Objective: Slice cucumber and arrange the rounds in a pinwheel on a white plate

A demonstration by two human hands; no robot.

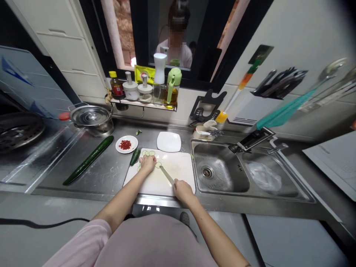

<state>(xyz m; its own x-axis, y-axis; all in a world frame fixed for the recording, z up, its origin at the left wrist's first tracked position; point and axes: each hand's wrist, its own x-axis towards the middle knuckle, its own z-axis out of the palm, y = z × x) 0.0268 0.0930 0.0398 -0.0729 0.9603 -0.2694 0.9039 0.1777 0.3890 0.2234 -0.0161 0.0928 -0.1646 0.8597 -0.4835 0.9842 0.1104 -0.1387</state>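
A white cutting board (178, 168) lies on the steel counter in front of me. My right hand (183, 190) is closed round the handle of a knife (167, 175), whose blade points up and left across the board. The knife tip is by a thin cucumber slice (158, 165). My left hand (147, 163) rests over the board's left part, fingers bent together; what they hold, if anything, is hidden. More cucumber slices (151, 153) lie just beyond it. A short cucumber piece (135, 157) sits at the board's left edge.
Left of the board are a whole cucumber (89, 160), a plate of red bits (127, 151) and a steel pot (101, 129). Behind it is a white square plate (168, 141). A sink (219, 185) adjoins on the right. Bottles stand on a rack (144, 104) above.
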